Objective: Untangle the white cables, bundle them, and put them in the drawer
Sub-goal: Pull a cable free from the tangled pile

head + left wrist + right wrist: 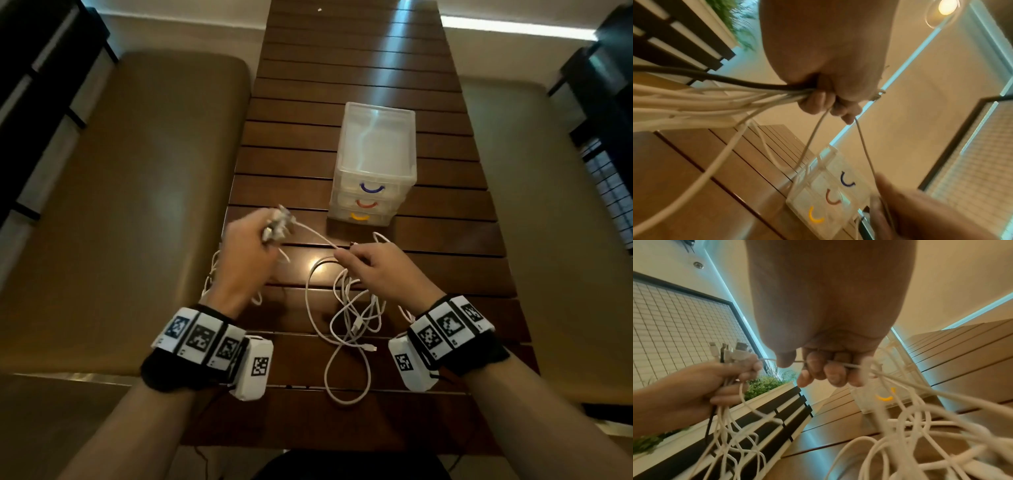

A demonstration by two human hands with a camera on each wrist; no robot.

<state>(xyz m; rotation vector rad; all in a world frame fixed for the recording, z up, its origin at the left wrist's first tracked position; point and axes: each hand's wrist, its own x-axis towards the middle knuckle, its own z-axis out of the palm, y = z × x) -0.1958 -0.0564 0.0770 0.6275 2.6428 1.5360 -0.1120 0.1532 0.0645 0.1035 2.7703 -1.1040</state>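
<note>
My left hand [255, 236] is raised over the table and grips a bunch of white cables [715, 104] with one black cable [715, 78] among them; their plug ends [729, 352] stick out above the fist. From it one white strand [315, 234] runs to my right hand [363, 262], which pinches it between thumb and fingers [818, 368]. A loose tangle of white cables [349, 318] lies on the table below the right hand. The clear three-drawer unit [375, 164] stands behind, with blue, red and yellow handles, all drawers closed.
The dark slatted wooden table [342, 68] runs away from me, with brown padded benches [137, 192] on both sides. A cable loop [346, 383] reaches toward the table's near edge. A planter with greenery [764, 384] stands off to the left.
</note>
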